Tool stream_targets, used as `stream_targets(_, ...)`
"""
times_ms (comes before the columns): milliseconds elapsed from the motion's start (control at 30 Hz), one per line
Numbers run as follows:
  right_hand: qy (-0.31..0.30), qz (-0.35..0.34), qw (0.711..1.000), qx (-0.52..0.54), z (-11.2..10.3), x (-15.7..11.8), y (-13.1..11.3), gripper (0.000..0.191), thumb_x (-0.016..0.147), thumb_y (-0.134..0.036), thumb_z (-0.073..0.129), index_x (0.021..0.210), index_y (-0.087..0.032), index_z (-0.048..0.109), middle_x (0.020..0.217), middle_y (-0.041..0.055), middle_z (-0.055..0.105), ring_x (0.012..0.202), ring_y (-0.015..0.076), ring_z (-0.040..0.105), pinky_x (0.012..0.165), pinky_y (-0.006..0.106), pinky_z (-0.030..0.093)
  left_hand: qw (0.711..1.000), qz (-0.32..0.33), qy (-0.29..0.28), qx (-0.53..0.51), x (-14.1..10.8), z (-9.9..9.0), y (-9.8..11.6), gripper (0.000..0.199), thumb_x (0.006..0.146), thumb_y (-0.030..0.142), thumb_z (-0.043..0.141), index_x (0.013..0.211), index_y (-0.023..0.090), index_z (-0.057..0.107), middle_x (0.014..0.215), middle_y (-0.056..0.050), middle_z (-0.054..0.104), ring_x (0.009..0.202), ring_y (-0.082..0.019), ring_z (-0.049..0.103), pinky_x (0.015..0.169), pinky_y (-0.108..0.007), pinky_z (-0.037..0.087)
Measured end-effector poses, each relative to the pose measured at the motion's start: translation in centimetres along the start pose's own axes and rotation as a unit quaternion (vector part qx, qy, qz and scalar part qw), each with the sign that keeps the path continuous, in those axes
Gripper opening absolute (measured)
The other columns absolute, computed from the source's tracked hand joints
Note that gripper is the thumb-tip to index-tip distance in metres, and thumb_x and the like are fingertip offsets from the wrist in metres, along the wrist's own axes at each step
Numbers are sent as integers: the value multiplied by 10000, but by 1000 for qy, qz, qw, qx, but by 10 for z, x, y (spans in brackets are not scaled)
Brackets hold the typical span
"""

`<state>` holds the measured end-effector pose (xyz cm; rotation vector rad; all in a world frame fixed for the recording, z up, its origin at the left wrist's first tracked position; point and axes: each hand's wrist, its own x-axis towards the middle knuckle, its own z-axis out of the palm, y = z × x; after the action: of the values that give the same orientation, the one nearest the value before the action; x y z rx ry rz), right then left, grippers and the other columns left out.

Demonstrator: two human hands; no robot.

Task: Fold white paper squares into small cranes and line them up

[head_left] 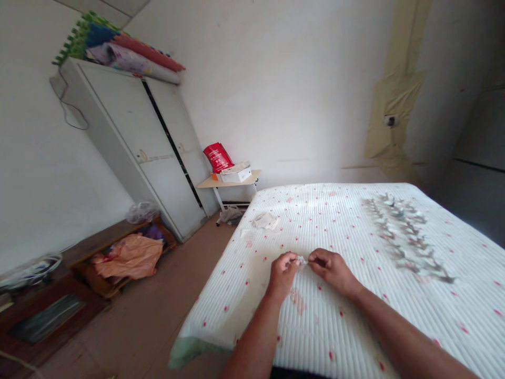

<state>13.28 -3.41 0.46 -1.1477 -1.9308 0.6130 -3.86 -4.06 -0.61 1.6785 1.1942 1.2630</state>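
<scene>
Between my two hands is a small piece of folded printed paper (302, 261), over the near middle of the bed. My left hand (283, 271) is closed, pinching its left side between thumb and fingers. From the other side, my right hand (330, 268) pinches the right edge with its fingertips. The fingers partly hide the paper, and its exact shape is too small to make out. To the right stand rows of small folded paper figures (410, 231), grey and white with pointed tips, somewhat blurred. Flat paper pieces (266, 221) lie in a loose pile beyond my left hand.
The bed (315, 210) has a white ribbed cover with red dots. Behind its left corner, a small table (226, 183) bears a red bag (218, 157) and a white box (239, 175). A grey cabinet (130, 126) and a low wooden unit (84, 279) stand at left.
</scene>
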Motion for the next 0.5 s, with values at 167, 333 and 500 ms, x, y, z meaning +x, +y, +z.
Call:
stream_targets(167,-13,-13,996,-88,-8,-1,0,135,711,-158,441,747,-193,567,733,11,591,651,132,539,606,234,398,999,4,-20,39,0,0,-1,165,761,202,469,782,145,623,748,-17,637,741,-123,572,693,-204,438)
stream_targets(333,-62,-23,991,-115,-7,-3,-2,242,654,-86,448,822,-203,577,827,11,580,687,120,533,628,214,389,994,-1,-55,94,0,0,-2,196,763,191,450,803,161,639,752,-4,656,728,-113,577,696,-198,434)
stream_targets(500,-95,-22,983,-152,-5,-3,-3,249,683,-87,449,836,-211,600,869,14,559,729,115,548,645,201,382,984,22,-92,151,1,0,2,208,727,131,455,768,179,653,720,13,652,707,-110,571,687,-200,417)
